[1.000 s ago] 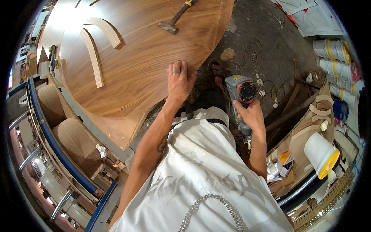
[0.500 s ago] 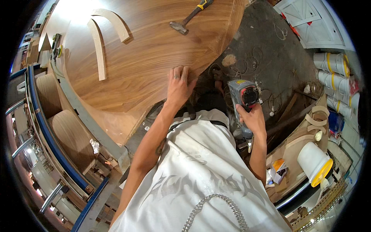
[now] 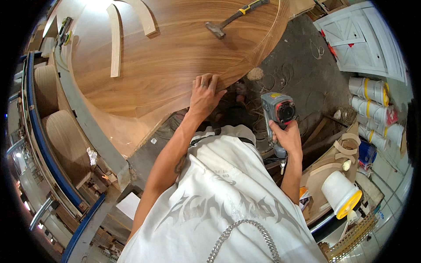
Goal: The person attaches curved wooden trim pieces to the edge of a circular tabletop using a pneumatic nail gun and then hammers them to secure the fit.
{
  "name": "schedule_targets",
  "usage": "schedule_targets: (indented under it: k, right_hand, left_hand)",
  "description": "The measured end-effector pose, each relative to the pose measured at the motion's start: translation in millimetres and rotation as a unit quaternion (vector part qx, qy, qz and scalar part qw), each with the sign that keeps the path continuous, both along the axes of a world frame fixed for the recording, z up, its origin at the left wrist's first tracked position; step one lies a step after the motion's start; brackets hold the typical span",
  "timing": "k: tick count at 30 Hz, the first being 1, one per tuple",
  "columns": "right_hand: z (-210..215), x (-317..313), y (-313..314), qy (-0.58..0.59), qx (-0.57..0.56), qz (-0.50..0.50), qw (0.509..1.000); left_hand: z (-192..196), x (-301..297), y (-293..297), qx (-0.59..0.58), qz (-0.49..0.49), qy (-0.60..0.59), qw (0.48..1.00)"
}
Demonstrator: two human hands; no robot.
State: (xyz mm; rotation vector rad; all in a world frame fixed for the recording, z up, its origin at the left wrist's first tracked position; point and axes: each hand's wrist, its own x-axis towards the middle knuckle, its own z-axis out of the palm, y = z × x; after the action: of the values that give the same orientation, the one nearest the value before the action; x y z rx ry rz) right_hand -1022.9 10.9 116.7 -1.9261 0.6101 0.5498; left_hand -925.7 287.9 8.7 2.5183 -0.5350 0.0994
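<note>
My left hand (image 3: 205, 95) rests on the near edge of a large rounded wood-grain panel (image 3: 166, 74), its fingers bent slightly on the surface and the thumb held apart. In my right hand (image 3: 288, 136) is a grey and black air nail gun (image 3: 276, 105) with a red trim, gripped by its handle beyond the panel's right edge. An air fitting (image 3: 283, 164) hangs below the handle. On the panel's far part lies a hammer (image 3: 215, 30) with a black and yellow grip. Two curved wooden strips (image 3: 115, 44) lie at the panel's left side.
Cords and a light clump (image 3: 255, 73) lie on the dark floor right of the panel. White panelled doors (image 3: 362, 39) and stacked white rolls or tubs (image 3: 368, 105) stand at right. Nearer are a white bucket (image 3: 337, 188) and curved wood pieces. Curved boards (image 3: 66, 136) fill a rack at left.
The whole view has turned and shifted slightly, so the hammer and strips appear farther right. Both hands keep nearly the same pose, left on the panel edge, right around the nail gun.
</note>
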Motion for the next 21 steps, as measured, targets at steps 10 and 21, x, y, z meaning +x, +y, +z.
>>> schedule_targets:
  k: [10,21]
  right_hand:
    - [5,6,6,-0.031,0.013,-0.007,0.999]
    - [-2,-20,11,-0.015,-0.004,-0.06,0.998]
  left_hand:
    - [-2,0,-10,0.012,0.004,-0.004,1.0]
    - [-16,76,-110,0.031,0.005,-0.049,0.998]
